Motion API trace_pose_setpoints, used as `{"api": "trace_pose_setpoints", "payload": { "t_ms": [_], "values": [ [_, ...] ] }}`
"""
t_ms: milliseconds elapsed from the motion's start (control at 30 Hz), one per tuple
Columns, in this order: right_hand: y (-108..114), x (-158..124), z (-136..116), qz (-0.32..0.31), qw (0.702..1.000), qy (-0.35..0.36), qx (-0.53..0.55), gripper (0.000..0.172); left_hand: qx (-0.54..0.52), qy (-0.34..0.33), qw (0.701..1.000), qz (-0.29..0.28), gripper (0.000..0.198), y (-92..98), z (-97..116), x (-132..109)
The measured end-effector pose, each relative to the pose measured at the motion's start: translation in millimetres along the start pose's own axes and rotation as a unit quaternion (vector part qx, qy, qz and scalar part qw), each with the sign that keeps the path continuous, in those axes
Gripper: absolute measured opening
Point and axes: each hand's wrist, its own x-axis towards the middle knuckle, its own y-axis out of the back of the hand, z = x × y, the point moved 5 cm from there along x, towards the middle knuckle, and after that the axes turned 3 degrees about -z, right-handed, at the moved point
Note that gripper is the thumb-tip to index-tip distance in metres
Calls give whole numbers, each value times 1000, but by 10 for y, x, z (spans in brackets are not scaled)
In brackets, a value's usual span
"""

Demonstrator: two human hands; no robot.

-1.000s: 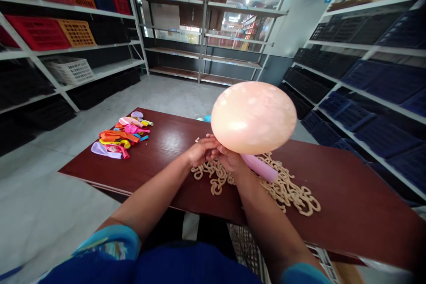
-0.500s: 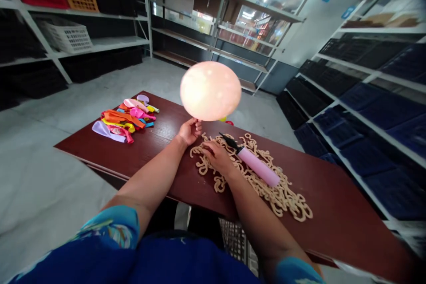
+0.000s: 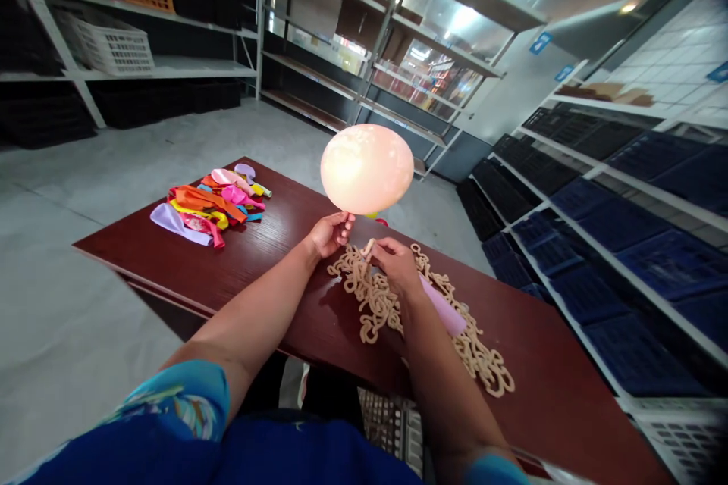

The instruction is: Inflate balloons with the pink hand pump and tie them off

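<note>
My left hand (image 3: 334, 233) pinches the neck of an inflated pale pink balloon (image 3: 367, 169), which stands above the far side of the dark red-brown table (image 3: 273, 265). Close to its right, my right hand (image 3: 395, 261) has its thumb and fingers closed on a short beige curled piece (image 3: 369, 248). Under and around that hand lies a heap of similar beige curled pieces (image 3: 381, 303); what they are made of I cannot tell. On the heap rests a pink balloon pump (image 3: 444, 307), partly hidden by my right hand and forearm.
Limp balloons (image 3: 208, 201) in several colours lie piled on the table's left part. Beyond the far edge, something yellow and red shows under the balloon. Shelves with a white basket (image 3: 111, 45) stand left; a rack of dark blue crates (image 3: 614, 242) stands right.
My right hand has lifted from the heap with a beige curled piece in its fingers. The balloon and my left hand sit slightly farther right and lower in view, as the camera has shifted.
</note>
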Motion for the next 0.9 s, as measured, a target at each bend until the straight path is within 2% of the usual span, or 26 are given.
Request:
{"api": "trace_pose_setpoints", "payload": {
  "t_ms": [133, 267, 367, 467, 533, 667, 767, 833, 900],
  "values": [
    [-21, 96, -185, 35, 992, 40, 112, 24, 24, 4, 1000, 12, 14, 6, -28, 6],
    [30, 107, -183, 113, 981, 91, 128, 21, 30, 10, 999, 18, 16, 32, -62, 20],
    [78, 91, -142, 129, 976, 120, 126, 19, 35, 13, 999, 7, 17, 19, -77, 27],
    [113, 93, -115, 138, 976, 135, 99, 18, 43, 23, 999, -13, 17, -29, -96, 9],
    [118, 91, -123, 145, 975, 157, 65, 15, 47, 53, 997, -31, 16, -75, -141, -17],
    [77, 30, -223, 145, 955, 248, -77, 8, 56, 118, 988, -79, 15, -174, -270, -87],
    [42, -20, -273, 134, 937, 278, -163, 7, 63, 139, 982, -110, 20, -229, -345, -124],
    [58, -38, -284, 147, 942, 270, -138, 9, 73, 147, 979, -123, 23, -244, -379, -135],
    [97, -55, -301, 175, 949, 257, -52, 11, 84, 142, 979, -120, 23, -230, -393, -127]
  ]
}}
